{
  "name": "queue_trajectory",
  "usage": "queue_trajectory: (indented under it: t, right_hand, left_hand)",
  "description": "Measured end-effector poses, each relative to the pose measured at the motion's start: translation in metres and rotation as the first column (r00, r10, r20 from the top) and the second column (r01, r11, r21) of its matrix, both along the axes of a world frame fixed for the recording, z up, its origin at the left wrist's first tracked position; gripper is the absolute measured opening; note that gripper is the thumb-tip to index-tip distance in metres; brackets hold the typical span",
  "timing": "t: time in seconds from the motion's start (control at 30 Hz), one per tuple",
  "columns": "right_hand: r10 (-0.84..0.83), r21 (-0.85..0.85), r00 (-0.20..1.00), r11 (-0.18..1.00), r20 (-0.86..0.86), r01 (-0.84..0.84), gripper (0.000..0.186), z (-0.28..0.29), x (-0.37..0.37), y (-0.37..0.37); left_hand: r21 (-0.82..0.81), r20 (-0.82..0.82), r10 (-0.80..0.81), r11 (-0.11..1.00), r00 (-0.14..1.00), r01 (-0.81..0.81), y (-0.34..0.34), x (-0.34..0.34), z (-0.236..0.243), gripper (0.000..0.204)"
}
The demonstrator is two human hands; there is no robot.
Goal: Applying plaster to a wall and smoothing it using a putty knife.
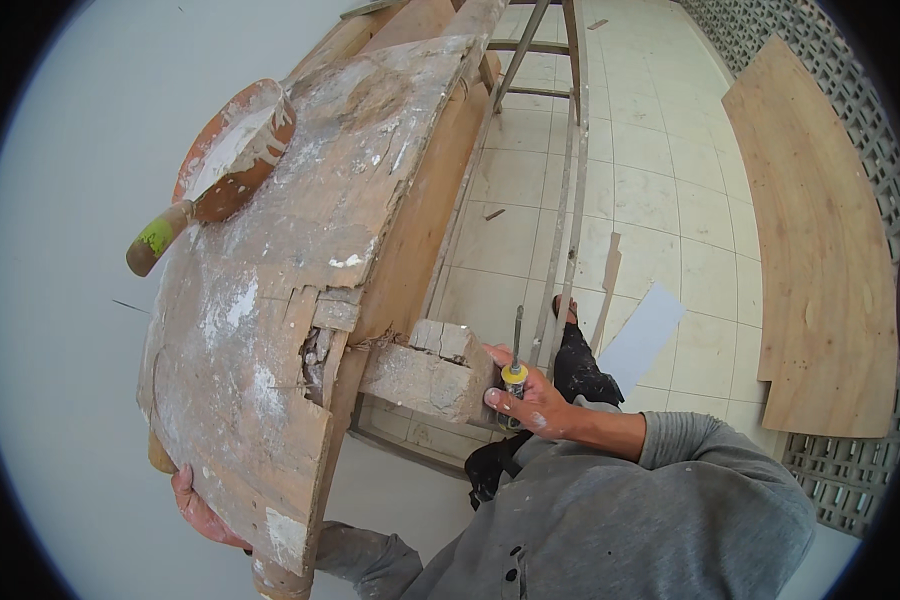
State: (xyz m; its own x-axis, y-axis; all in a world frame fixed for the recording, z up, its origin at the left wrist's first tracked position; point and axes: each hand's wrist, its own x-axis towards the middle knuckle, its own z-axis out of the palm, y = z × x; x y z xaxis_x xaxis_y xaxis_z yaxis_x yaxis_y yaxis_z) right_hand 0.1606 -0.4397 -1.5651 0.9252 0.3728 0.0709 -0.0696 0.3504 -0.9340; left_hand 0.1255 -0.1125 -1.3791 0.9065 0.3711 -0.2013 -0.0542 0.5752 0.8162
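While an orange pan (pixel 242 190) sits toward the far left of the worn wooden board (pixel 270 240), the landmark here, it holds a whitish paste (pixel 232 150) that also smears its rim and side; a handle (pixel 158 238) with a green patch juts from the pan past the board's left edge. To the right of the board, the screwdriver (pixel 514 375) with a yellow collar stands nearly upright, its shaft pointing away from the person. Its grip lies between the thumb and curled fingers of the right hand (pixel 540 405), which are closed on it just beside the end of a thick timber block (pixel 430 375) projecting from the board's right edge. The right forearm reaches in from the near right of the board, bare between wrist and grey sleeve (pixel 685 440). At the board's near left edge, the left hand (pixel 205 508) lies against the side, its arm passing behind the near end; whether its fingers grip the edge cannot be told, as they are partly hidden. Well right of the board, a plywood sheet (pixel 820 250) leans against a patterned wall (pixel 850 90).
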Motion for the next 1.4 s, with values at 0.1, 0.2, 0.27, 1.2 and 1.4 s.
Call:
queue_trajectory:
  t: [0.1,0.2,0.27,1.2,1.4]
  right_hand:
    - [0.113,-0.062,0.976,0.993,0.184,-0.103,0.054,-0.006,0.022,-0.026]
    - [0.11,0.0,0.948,0.993,0.299,-0.116,0.046,0.006,0.088,-0.091]
    - [-0.108,0.145,0.897,0.988,0.428,0.05,0.032,0.052,0.155,-0.128]
    - [0.528,-0.679,0.446,0.427,0.723,0.597,0.029,0.217,0.629,-0.166]
    - [0.46,-0.875,0.744,0.229,0.484,0.427,0.028,0.224,0.63,-0.167]
  left_hand:
    - [0.099,0.086,-0.103,0.991,0.991,0.095,0.036,-0.016,-0.018,0.061]
    - [0.067,0.125,0.016,0.997,0.992,-0.025,0.035,-0.01,-0.057,0.057]
    - [0.011,0.17,0.296,0.953,0.94,-0.302,0.012,-0.023,-0.068,0.053]
    - [0.896,-0.095,0.992,0.119,-0.079,0.427,-0.191,0.063,0.043,0.068]
    - [0.956,-0.095,0.993,0.072,0.068,0.284,-0.196,0.068,0.043,0.054]
